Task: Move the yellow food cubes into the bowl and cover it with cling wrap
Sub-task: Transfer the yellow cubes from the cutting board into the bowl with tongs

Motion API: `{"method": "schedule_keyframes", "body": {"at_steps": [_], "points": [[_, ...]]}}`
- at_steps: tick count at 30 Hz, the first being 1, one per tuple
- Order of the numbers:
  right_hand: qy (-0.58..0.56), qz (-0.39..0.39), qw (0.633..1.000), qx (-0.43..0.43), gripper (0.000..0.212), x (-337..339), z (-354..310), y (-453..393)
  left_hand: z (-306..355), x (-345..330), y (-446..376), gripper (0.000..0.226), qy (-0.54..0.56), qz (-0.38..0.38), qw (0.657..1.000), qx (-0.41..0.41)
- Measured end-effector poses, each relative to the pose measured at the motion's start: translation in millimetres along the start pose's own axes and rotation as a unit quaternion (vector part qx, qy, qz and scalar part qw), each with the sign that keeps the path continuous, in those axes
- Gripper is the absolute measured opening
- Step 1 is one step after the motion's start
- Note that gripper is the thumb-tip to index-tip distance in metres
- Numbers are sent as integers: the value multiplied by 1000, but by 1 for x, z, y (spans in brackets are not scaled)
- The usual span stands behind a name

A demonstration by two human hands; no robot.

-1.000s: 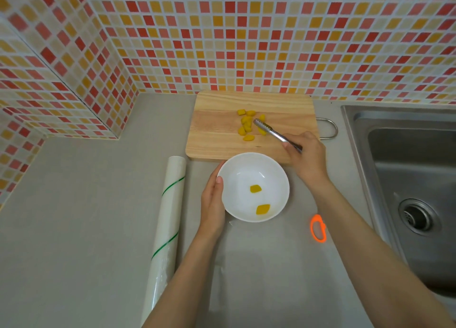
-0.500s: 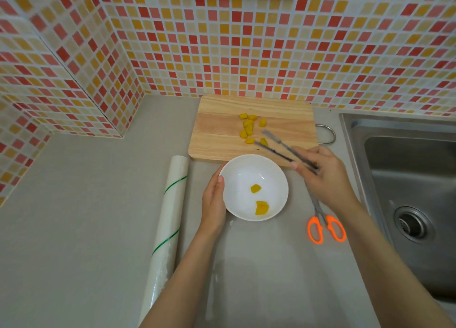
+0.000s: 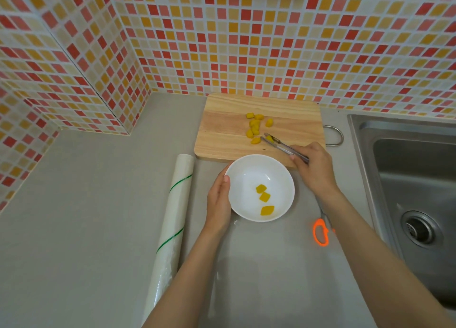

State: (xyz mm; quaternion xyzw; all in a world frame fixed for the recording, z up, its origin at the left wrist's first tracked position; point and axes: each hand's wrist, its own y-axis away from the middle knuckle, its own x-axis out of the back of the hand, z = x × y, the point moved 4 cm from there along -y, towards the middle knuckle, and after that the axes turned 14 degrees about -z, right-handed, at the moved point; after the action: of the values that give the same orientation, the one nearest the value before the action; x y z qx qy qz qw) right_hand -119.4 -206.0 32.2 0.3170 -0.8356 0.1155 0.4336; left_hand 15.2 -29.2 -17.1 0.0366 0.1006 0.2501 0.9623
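Note:
A white bowl (image 3: 249,177) stands on the grey counter, just in front of a wooden cutting board (image 3: 222,140). Three yellow food cubes (image 3: 264,196) lie inside the bowl. Several more yellow cubes (image 3: 255,126) sit in a loose group on the board. My left hand (image 3: 218,201) rests against the bowl's left rim. My right hand (image 3: 313,169) grips metal tongs (image 3: 283,147), whose tips reach onto the board and close around one yellow cube (image 3: 269,138). A roll of cling wrap (image 3: 174,211) lies lengthwise to the left of the bowl.
Orange-handled scissors (image 3: 320,231) lie on the counter under my right forearm. A steel sink (image 3: 414,179) fills the right side. Tiled walls close the back and left. The board's metal handle loop (image 3: 336,135) sticks out to the right.
A third cube now lies in the bowl. My right hand brought the tongs off the board toward the bowl, then back to the cubes. My left hand stayed on the bowl.

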Motion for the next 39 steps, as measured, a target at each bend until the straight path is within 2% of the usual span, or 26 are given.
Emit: {"method": "schedule_keyframes", "body": {"at_steps": [3,5,8,10,14,18,21,24,31,39], "points": [[-63,19,997,40,29,9,-15,21,-1,0,0,36,-4,-5,1000,0],[-79,-19,994,78,30,6,-27,37,0,0,0,35,-4,-5,1000,-2],[-32,-83,991,101,32,-5,-36,60,0,-2,0,34,2,-3,1000,-3],[-3,-93,991,100,33,-6,-35,65,1,-2,1,33,0,-1,1000,-2],[-22,-40,997,70,36,11,-26,45,2,-2,1,32,-4,2,1000,2],[-10,28,999,-36,37,22,-4,-3,0,-1,0,33,-1,5,1000,0],[26,9,995,-93,32,14,8,-38,-1,-1,0,34,0,7,1000,3],[36,-19,993,-108,30,3,11,-60,-1,-1,-1,33,-2,8,1000,5],[22,15,996,-87,27,-1,8,-56,-4,0,-1,34,-7,9,1000,3],[-66,65,996,17,26,11,-8,27,-2,0,-1,32,-4,8,1000,1]]}}
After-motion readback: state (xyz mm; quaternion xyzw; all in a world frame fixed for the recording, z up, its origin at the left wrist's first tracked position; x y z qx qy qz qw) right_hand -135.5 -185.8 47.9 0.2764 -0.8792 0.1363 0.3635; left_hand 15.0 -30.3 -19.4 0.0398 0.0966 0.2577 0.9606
